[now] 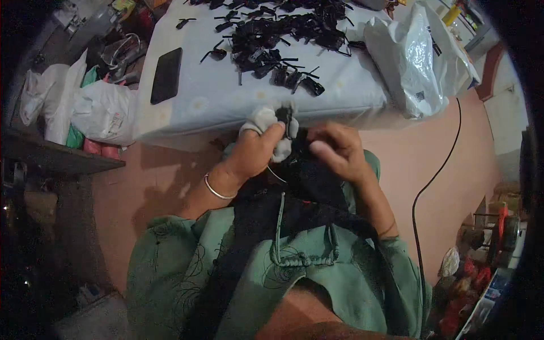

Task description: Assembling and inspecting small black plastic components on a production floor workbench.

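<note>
My left hand, with a bangle at its wrist, is closed around a bunched white cloth and a small black plastic part. The thumb presses on the black part, and cloth shows on both sides of it. To its right, my right hand hovers with bent fingers and the thumb apart; nothing shows between them. The thumb is slightly blurred. Both hands are over my lap, just before the near edge of the bed-like surface. Many similar black parts with short leads lie heaped on that surface.
A dark phone lies at the surface's left. On its right side stands a white plastic bag. Filled bags sit on a shelf at the left. A black cable runs along the floor at the right, near cluttered items.
</note>
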Motion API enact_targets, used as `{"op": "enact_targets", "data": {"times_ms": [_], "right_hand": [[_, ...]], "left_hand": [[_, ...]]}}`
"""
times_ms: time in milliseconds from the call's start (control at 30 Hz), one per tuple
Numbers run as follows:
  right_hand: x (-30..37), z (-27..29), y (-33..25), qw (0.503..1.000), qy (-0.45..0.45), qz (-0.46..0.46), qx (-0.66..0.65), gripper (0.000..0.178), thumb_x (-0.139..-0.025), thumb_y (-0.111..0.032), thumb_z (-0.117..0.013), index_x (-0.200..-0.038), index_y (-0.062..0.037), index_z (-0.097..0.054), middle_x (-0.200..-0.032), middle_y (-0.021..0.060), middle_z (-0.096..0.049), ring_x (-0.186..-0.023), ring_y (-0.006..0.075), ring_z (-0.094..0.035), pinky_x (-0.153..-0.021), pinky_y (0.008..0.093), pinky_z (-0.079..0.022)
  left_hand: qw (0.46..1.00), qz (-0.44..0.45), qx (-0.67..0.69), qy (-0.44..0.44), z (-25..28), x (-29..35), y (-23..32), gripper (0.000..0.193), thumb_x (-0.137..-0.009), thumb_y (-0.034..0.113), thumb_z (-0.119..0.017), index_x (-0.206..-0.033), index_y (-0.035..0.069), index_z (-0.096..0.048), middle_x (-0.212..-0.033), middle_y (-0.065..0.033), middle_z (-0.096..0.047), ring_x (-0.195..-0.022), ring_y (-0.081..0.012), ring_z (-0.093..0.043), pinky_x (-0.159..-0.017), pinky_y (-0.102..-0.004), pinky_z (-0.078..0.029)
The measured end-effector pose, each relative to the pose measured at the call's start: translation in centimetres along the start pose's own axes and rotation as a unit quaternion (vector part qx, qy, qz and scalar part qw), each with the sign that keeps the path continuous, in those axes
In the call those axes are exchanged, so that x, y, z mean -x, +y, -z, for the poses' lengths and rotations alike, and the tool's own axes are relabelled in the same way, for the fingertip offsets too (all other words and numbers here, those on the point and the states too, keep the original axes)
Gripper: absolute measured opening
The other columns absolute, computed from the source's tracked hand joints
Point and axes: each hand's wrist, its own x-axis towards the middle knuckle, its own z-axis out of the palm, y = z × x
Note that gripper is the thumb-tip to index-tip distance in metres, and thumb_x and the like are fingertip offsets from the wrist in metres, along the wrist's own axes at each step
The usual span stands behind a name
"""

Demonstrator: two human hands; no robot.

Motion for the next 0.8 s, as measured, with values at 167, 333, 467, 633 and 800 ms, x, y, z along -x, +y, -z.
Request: {"op": "enact_targets", "data": {"times_ms": [167,333,467,633,800], "right_hand": [[0.2,0.3,-0.1,0.99,-0.035,0.02,0.132,0.01,-0.071,-0.004,-0.064,-0.074,0.0005,-0.056,-0.064,0.008,-0.055,-0.055,0.0175,-0.053,-0.051,0.0258,-0.04],[0.1,-1.4,0.7,1.0,0.008,-0.018,0.025,0.008,-0.076,-0.003,-0.061,-0.075,0.0003,-0.054,-0.065,0.0039,-0.054,-0.058,0.0116,-0.052,-0.051,0.025,-0.04],[0.2,-2.1,0.3,0.997,0.059,-0.05,0.022,0.012,-0.084,-0.008,-0.055,-0.076,-0.0001,-0.051,-0.064,0.0009,-0.05,-0.059,0.0078,-0.046,-0.052,0.0241,-0.039],[-0.2,-1.3,0.0,0.99,-0.073,-0.102,0.058,0.021,-0.088,-0.015,-0.049,-0.075,0.0015,-0.049,-0.059,0.0015,-0.044,-0.057,0.0082,-0.038,-0.052,0.0248,-0.036],[-0.7,-1.8,0.2,0.982,-0.128,-0.137,0.036,0.024,-0.09,-0.015,-0.045,-0.074,0.0021,-0.049,-0.058,0.0006,-0.042,-0.057,0.0078,-0.036,-0.051,0.0257,-0.034]], "left_hand": [[0.997,-0.009,-0.056,-0.05,-0.7,0.5,2.0,0.029,-0.083,0.007,-0.043,-0.112,0.001,-0.047,-0.077,-0.0017,-0.055,-0.066,-0.0068,-0.049,-0.057,-0.0214,-0.041],[0.975,-0.063,-0.119,-0.177,-1.1,1.0,1.7,0.035,-0.084,0.008,-0.042,-0.119,0.003,-0.04,-0.073,0.0,-0.051,-0.061,-0.0061,-0.047,-0.054,-0.0208,-0.04],[0.996,0.019,-0.002,-0.085,-1.1,1.0,2.3,0.028,-0.084,0.008,-0.042,-0.112,0.003,-0.045,-0.068,0.0019,-0.048,-0.056,-0.004,-0.043,-0.05,-0.0193,-0.037],[0.996,0.027,0.043,-0.068,-0.8,0.5,1.6,0.02,-0.083,0.007,-0.044,-0.102,0.004,-0.049,-0.069,0.0026,-0.047,-0.056,-0.0021,-0.042,-0.049,-0.0181,-0.036],[0.906,-0.288,-0.306,-0.041,-1.1,-0.3,0.2,0.023,-0.077,0.005,-0.051,-0.099,0.001,-0.048,-0.086,-0.0129,-0.052,-0.075,-0.0263,-0.054,-0.066,-0.0305,-0.044]]}}
